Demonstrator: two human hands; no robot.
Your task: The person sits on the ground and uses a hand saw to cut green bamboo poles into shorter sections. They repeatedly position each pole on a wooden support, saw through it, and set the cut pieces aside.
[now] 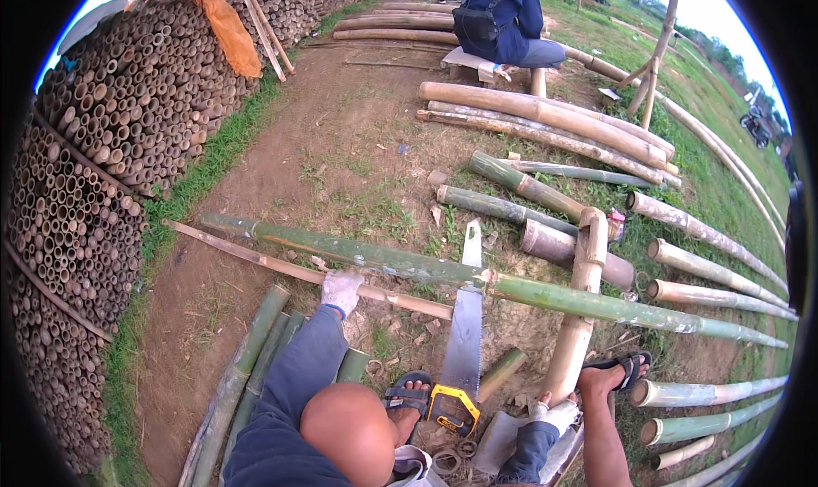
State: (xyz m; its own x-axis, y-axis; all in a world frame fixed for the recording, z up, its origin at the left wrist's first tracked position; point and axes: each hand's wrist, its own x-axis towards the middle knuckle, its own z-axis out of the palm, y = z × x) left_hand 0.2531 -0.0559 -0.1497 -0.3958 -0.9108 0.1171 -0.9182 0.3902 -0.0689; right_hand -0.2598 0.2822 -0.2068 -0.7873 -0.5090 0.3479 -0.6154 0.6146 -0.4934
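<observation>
My left hand [342, 292], in a white glove, is closed around a long, thin bamboo strip [409, 302]. Just beyond the strip, a green bamboo pole [562, 296] lies crosswise, its right part over a thick pale bamboo pole [573, 351]. My right hand [558, 415], also gloved, grips the near end of that thick pole, thumb and fingers on either side. Between my hands is a handsaw [463, 342] with a yellow and black handle near my foot. Its blade reaches to the green pole and its tip shows beyond it.
Stacked cut bamboo [128, 112] rises at the left. Several bamboo poles [716, 261] lie along the right, with thick pale poles [545, 112] ahead. A person [507, 18] in dark blue sits farther off. Green poles [243, 376] lie by my left arm; a short offcut [503, 374] sits beside the saw.
</observation>
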